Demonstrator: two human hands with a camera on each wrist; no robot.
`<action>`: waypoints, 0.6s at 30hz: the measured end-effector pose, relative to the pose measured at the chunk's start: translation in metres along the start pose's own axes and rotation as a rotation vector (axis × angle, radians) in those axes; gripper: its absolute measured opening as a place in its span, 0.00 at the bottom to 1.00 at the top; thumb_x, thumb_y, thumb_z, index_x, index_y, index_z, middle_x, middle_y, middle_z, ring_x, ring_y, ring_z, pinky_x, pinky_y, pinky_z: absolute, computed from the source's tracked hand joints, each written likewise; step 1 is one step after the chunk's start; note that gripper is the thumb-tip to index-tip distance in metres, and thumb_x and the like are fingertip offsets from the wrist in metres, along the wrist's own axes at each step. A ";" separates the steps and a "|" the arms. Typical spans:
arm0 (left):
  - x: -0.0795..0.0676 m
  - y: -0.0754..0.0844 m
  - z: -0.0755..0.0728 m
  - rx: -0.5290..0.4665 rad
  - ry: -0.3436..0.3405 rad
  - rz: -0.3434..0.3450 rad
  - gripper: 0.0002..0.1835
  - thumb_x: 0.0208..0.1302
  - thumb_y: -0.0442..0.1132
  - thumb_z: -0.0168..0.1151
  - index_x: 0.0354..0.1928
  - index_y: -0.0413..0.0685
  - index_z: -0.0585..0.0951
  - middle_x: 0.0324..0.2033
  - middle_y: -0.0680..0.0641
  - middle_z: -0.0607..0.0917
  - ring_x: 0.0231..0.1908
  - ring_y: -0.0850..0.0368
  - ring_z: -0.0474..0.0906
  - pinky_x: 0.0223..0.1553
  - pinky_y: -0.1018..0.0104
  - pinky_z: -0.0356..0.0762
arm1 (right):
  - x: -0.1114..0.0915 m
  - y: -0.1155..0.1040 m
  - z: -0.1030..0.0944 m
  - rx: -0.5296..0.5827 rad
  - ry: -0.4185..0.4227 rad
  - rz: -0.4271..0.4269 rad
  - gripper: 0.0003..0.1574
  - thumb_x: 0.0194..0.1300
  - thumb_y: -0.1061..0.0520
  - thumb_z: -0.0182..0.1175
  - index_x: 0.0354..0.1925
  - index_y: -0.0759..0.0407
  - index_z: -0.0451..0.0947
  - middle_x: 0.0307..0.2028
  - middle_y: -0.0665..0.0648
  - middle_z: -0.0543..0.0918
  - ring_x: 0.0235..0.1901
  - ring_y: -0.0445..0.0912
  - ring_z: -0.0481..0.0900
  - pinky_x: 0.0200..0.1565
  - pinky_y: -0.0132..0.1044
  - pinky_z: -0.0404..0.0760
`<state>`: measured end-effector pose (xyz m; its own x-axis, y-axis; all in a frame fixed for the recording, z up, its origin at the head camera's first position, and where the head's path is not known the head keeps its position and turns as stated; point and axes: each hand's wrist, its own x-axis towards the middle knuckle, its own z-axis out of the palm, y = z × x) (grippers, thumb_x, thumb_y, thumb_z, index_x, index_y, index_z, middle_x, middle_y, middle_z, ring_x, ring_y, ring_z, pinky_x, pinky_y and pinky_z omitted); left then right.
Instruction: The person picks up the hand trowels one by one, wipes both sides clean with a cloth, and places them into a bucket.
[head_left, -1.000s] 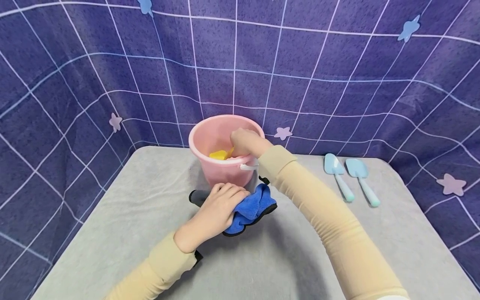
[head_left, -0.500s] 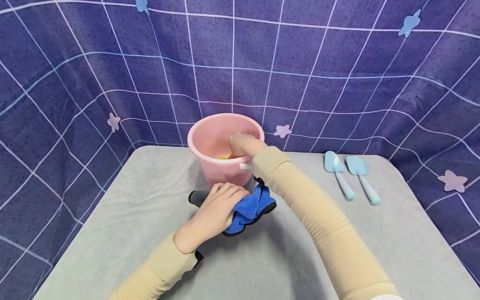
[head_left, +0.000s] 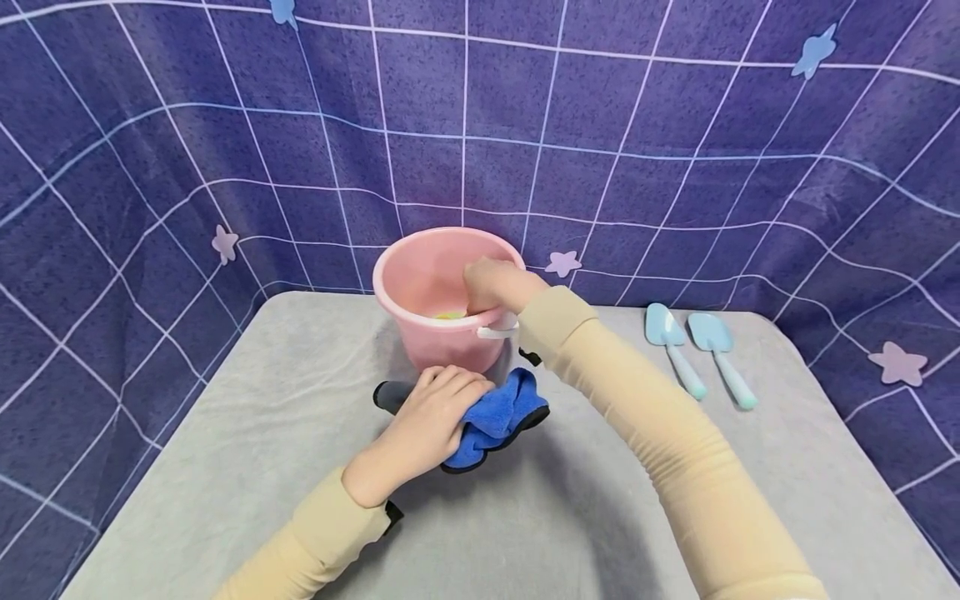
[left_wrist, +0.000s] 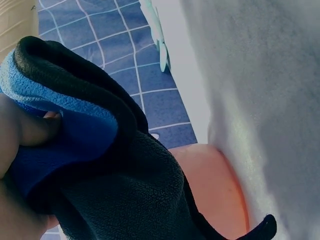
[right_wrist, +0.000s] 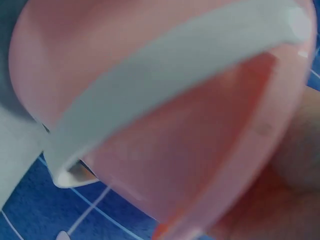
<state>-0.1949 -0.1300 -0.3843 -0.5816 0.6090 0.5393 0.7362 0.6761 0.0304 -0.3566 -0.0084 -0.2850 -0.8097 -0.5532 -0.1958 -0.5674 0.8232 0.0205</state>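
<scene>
A pink bucket stands near the back of the table in the head view. My right hand reaches over its near right rim, fingers hidden inside the bucket; I cannot tell what they hold. Beside that hand a bit of something yellow shows at the bottom. In front of the bucket my left hand grips a bunched cloth, blue on one side and dark grey on the other, with black edging. The left wrist view shows the cloth folded over, a fingertip pressed into its blue side.
Two light blue toy shovels lie side by side at the right of the grey-covered table. The bucket's white handle hangs down outside, under my right wrist. A purple grid-patterned curtain rises behind the table.
My right hand has sunk slightly deeper into the bucket, and the yellow thing now shows much less than a second ago. My left hand and the cloth have stayed in place.
</scene>
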 end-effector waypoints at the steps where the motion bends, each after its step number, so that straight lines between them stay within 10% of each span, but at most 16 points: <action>1: 0.000 0.000 0.000 0.002 0.003 0.001 0.18 0.56 0.30 0.57 0.50 0.48 0.77 0.45 0.51 0.80 0.49 0.55 0.73 0.52 0.56 0.66 | -0.003 0.000 -0.002 -0.008 0.021 -0.017 0.09 0.52 0.53 0.62 0.28 0.58 0.77 0.27 0.52 0.77 0.27 0.45 0.71 0.33 0.37 0.75; 18: 0.000 0.000 -0.014 0.033 0.018 -0.018 0.19 0.56 0.29 0.56 0.51 0.48 0.77 0.46 0.50 0.80 0.50 0.54 0.73 0.52 0.54 0.65 | -0.083 0.027 -0.034 0.075 0.214 0.076 0.16 0.59 0.48 0.61 0.43 0.54 0.81 0.35 0.53 0.83 0.35 0.48 0.80 0.38 0.48 0.79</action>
<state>-0.1903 -0.1358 -0.3727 -0.5884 0.5889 0.5541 0.7132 0.7008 0.0125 -0.3100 0.0554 -0.2351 -0.8674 -0.4973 0.0160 -0.4975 0.8662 -0.0475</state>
